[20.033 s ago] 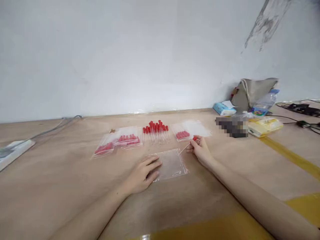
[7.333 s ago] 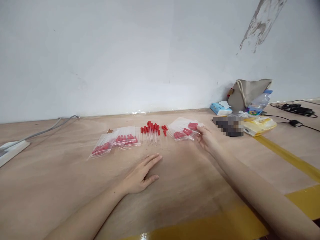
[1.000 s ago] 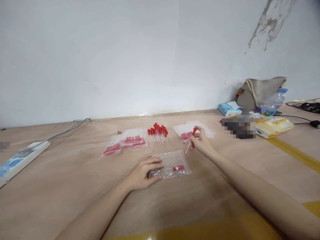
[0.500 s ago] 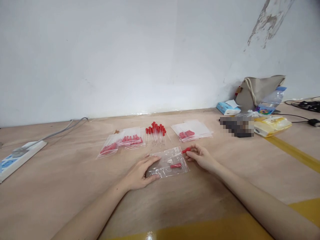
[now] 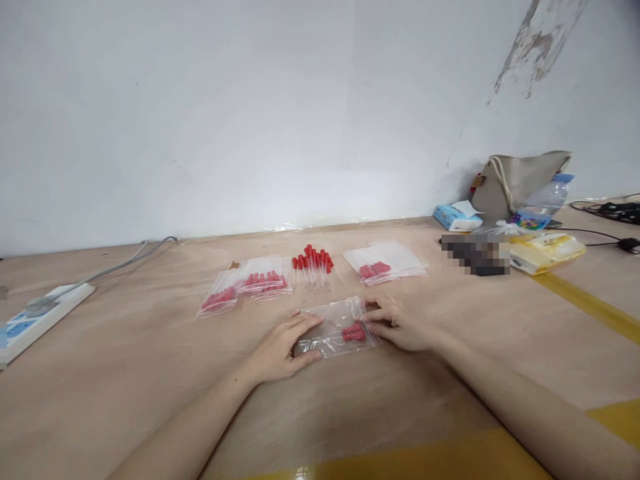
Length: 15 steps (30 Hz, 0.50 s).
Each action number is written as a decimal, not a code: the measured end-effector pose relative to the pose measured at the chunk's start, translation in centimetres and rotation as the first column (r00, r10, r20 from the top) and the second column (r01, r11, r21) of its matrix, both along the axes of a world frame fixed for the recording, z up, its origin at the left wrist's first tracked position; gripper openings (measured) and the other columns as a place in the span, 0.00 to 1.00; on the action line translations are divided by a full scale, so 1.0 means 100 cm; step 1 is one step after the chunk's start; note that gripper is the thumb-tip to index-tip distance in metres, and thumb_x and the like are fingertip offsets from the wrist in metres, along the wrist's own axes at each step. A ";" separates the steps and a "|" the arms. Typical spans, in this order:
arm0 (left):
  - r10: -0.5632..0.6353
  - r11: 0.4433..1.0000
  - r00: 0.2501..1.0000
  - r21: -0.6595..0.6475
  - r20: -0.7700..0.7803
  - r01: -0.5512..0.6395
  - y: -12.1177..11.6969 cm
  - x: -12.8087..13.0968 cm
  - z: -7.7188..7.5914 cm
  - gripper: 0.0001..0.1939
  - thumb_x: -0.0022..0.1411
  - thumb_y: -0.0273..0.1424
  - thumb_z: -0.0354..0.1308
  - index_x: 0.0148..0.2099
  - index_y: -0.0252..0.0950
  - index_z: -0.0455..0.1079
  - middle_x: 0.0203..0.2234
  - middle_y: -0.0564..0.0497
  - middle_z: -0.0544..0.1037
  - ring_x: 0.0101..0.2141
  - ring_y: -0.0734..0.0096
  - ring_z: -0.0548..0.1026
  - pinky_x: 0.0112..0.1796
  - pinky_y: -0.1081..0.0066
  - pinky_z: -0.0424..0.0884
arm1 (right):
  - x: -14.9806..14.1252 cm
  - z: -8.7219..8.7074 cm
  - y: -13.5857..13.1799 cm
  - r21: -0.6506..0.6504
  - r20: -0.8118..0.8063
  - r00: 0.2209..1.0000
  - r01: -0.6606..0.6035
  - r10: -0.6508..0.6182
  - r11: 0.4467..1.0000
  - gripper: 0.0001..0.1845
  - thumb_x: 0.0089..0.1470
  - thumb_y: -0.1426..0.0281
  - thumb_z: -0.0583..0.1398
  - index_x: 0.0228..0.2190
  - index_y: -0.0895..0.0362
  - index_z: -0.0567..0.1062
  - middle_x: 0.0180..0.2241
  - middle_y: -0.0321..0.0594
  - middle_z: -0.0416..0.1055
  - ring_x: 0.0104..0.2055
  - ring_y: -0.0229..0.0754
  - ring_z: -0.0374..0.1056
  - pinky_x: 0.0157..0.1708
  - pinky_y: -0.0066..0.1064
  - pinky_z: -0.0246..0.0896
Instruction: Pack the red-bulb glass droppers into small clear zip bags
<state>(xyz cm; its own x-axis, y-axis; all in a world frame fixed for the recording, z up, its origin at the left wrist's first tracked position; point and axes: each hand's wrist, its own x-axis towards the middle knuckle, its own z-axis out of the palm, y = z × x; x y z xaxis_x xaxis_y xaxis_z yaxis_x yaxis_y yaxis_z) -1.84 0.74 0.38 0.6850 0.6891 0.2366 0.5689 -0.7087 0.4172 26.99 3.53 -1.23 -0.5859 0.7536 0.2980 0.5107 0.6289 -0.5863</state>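
Note:
A clear zip bag (image 5: 330, 319) lies flat on the wooden table (image 5: 150, 373) in front of me. Inside it, near its right end, are a few red-capped droppers (image 5: 354, 331). My left hand (image 5: 283, 345) holds the bag's left end between thumb and fingers. My right hand (image 5: 403, 325) lies flat at the bag's right edge with its fingers stretched out, the tips touching the bag's mouth. A loose bunch of red-capped droppers (image 5: 313, 262) lies just behind the bag.
Two filled bags (image 5: 220, 298) (image 5: 265, 281) lie at the left of the loose droppers. A stack of bags (image 5: 387, 261) lies at the right. A power strip (image 5: 35, 315) is far left. A tissue pack (image 5: 453, 217), a cloth bag (image 5: 515, 183), a bottle and cables sit at the right.
My right hand carried one dropper from near the right stack down to the bag and pushed it inside. The hand now lies flat at the bag's mouth. My left hand stayed on the bag.

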 end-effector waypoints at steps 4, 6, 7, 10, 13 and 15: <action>-0.032 0.999 0.999 -0.006 -0.023 0.032 0.002 0.000 -0.002 0.22 0.60 0.39 0.53 0.56 0.42 0.61 0.54 0.48 0.65 0.54 0.61 0.62 0.56 0.55 0.50 | 0.002 0.016 0.022 -0.074 -0.032 0.983 0.178 -0.181 0.981 0.10 0.50 0.68 0.54 0.27 0.58 0.74 0.25 0.38 0.71 0.27 0.37 0.65 0.28 0.28 0.58; -0.031 1.000 0.999 -0.008 -0.031 0.031 0.003 0.000 -0.002 0.22 0.60 0.39 0.53 0.56 0.43 0.61 0.54 0.48 0.64 0.54 0.61 0.62 0.56 0.55 0.50 | -0.010 0.025 0.038 -0.012 0.011 0.947 0.320 -0.320 0.947 0.08 0.49 0.70 0.54 0.26 0.59 0.73 0.23 0.37 0.70 0.26 0.37 0.65 0.27 0.27 0.57; -0.030 1.000 0.999 -0.007 -0.034 0.030 0.003 0.000 -0.003 0.21 0.60 0.39 0.53 0.56 0.44 0.61 0.54 0.48 0.64 0.54 0.61 0.61 0.56 0.55 0.50 | -0.020 0.029 0.046 0.021 0.043 0.927 0.373 -0.374 0.928 0.07 0.48 0.72 0.54 0.27 0.59 0.72 0.25 0.37 0.71 0.28 0.37 0.66 0.29 0.26 0.57; -0.039 0.999 0.998 -0.010 -0.050 0.038 0.003 0.000 -0.002 0.22 0.61 0.39 0.52 0.56 0.44 0.61 0.54 0.47 0.64 0.54 0.62 0.61 0.56 0.54 0.50 | -0.056 0.036 0.071 0.045 0.193 0.815 0.548 -0.546 0.835 0.11 0.48 0.73 0.54 0.36 0.61 0.70 0.34 0.44 0.72 0.37 0.41 0.67 0.35 0.28 0.58; -0.039 0.999 0.997 -0.006 -0.061 0.039 0.001 0.000 -0.001 0.22 0.61 0.39 0.52 0.56 0.44 0.61 0.54 0.48 0.64 0.54 0.62 0.61 0.56 0.55 0.50 | -0.086 0.035 0.092 0.013 0.265 0.767 0.604 -0.585 0.797 0.18 0.49 0.71 0.55 0.43 0.64 0.66 0.39 0.53 0.70 0.41 0.47 0.67 0.36 0.31 0.59; -0.036 0.999 0.998 0.004 -0.058 0.037 0.001 0.001 -0.001 0.21 0.61 0.39 0.52 0.56 0.44 0.61 0.54 0.48 0.64 0.54 0.62 0.61 0.56 0.55 0.50 | -0.095 0.032 0.103 -0.020 0.295 0.768 0.599 -0.568 0.800 0.19 0.49 0.69 0.56 0.43 0.64 0.66 0.38 0.55 0.70 0.40 0.48 0.68 0.34 0.31 0.60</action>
<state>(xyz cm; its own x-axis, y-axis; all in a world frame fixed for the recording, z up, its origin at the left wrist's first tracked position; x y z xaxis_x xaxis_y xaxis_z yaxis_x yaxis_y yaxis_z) -1.79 0.83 0.24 0.7223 0.6624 0.1989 0.5658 -0.7313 0.3809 17.44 13.78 1.95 -0.0656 0.9932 0.0967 0.9009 0.1006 -0.4221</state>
